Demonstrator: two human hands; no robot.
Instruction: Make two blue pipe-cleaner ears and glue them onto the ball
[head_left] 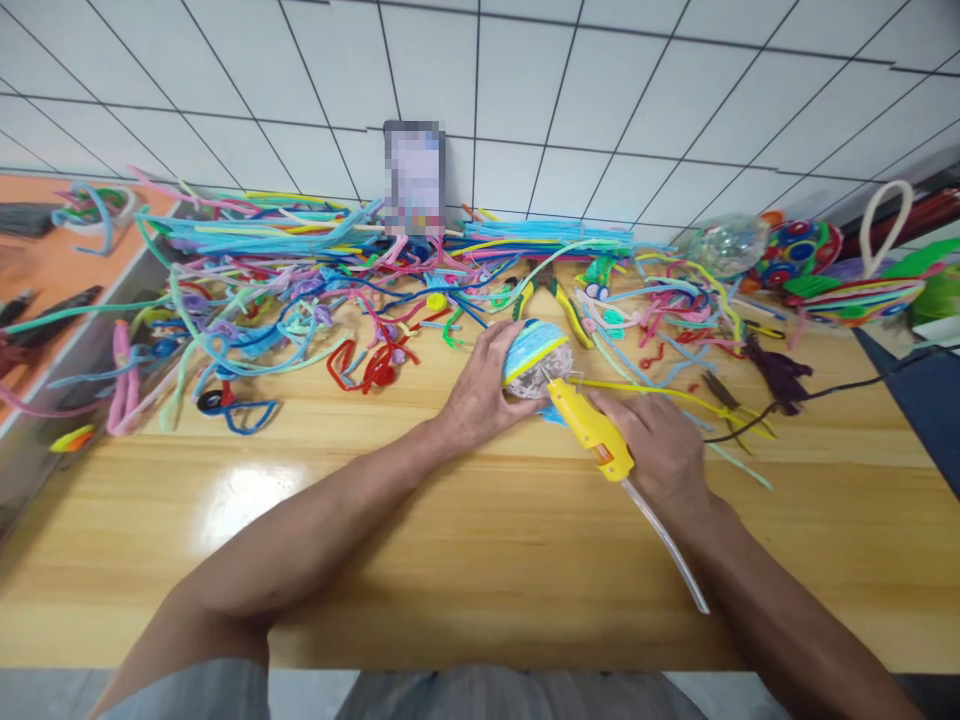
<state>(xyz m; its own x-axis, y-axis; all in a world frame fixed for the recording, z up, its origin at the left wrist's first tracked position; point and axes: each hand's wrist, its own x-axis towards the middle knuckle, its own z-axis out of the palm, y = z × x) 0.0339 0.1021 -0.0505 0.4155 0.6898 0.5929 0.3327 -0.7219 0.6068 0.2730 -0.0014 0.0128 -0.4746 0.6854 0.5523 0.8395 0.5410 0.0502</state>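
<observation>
Left hand point(482, 392): cupped around one side of a striped ball point(528, 350).
Right hand point(667, 440): wrapped round a yellow glue gun point(592, 428) (clear stick point(673, 548) trailing out behind), nozzle point(550, 367) at the ball's grey patch.
Ball: over the middle of the desk point(480, 570), near the pliers point(568, 312).

This looks like a craft workspace: wooden table point(465, 560), heaped pipe cleaners point(262, 240), pliers point(571, 313) (yellow-and-black handles), glue gun point(590, 430).

We've a grey sleeve point(199, 692) high on L arm point(322, 520). L hand point(484, 392) & R hand point(664, 445) bare. More grey cloth point(510, 693) shows btm ctr.
</observation>
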